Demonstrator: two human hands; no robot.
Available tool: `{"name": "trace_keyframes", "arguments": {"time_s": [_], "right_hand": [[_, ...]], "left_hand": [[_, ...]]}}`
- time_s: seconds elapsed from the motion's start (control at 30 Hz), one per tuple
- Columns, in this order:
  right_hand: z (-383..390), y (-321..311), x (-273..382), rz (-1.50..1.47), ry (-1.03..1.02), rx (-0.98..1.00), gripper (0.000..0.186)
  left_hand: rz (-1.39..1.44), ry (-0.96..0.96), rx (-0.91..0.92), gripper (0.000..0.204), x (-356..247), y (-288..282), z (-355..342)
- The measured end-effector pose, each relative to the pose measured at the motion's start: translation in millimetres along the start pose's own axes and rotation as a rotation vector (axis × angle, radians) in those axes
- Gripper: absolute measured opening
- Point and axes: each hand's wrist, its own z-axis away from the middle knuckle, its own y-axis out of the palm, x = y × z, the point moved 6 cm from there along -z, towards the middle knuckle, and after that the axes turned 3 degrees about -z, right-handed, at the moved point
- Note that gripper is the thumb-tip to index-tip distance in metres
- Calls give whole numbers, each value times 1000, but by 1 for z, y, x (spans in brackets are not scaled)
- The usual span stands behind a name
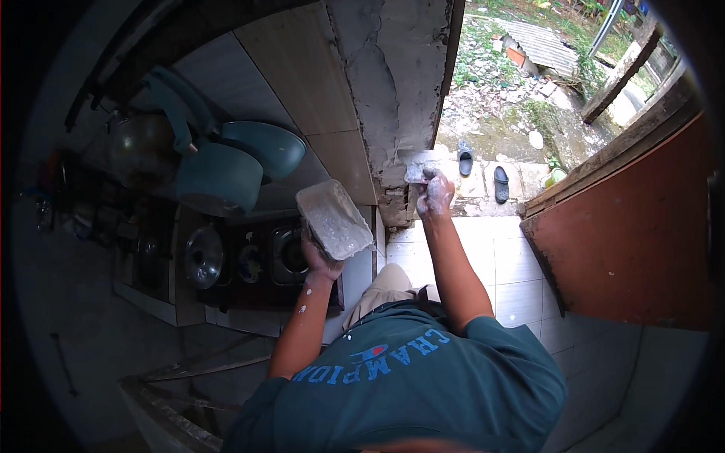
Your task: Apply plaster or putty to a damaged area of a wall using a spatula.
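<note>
My left hand (322, 263) grips a rectangular tub (334, 219) from below and behind. White paste coats its inside. My right hand (436, 198), smeared with white, is closed round a putty knife (418, 160) whose broad blade carries whitish paste. The blade is at the lower part of the wall edge (385, 90) beside the doorway; whether it touches the wall I cannot tell. The plaster there is cracked and flaking, with a broken, rough patch (396, 198) below the blade. White specks dot my left forearm.
Blue-green pans (219, 177) hang on the left above a gas stove (257, 260) with a metal lid (205, 257). An orange-brown door (627, 234) stands open at right. Dark clogs (501, 185) lie outside the doorway, with rubble beyond. A wooden frame (162, 400) is at lower left.
</note>
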Motion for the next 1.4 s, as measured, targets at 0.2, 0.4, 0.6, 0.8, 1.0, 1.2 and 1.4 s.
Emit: {"name": "trace_keyframes", "arguments": {"time_s": [0.2, 0.4, 0.6, 0.8, 1.0, 1.2, 1.4], "right_hand": [[-55, -63, -80, 194, 167, -38, 8], [-60, -31, -80, -15, 281, -135, 8], [-37, 23, -30, -176, 240, 21, 9], [33, 74, 60, -172, 21, 91, 4], [53, 46, 37, 22, 59, 100, 8], [-12, -22, -67, 91, 230, -46, 8], [-62, -23, -93, -102, 240, -27, 11]], "left_hand": [[-16, -24, 41, 64, 5, 18, -7], [-16, -16, 42, 63, 2, 24, 0], [-12, -3, 29, 63, 0, 19, 0], [-17, -30, 54, 61, 9, 22, -13], [-23, -6, 58, 63, 11, 22, -15], [-8, 14, 20, 65, 8, 18, -7], [20, 22, 65, 65, 11, 23, 4]]}}
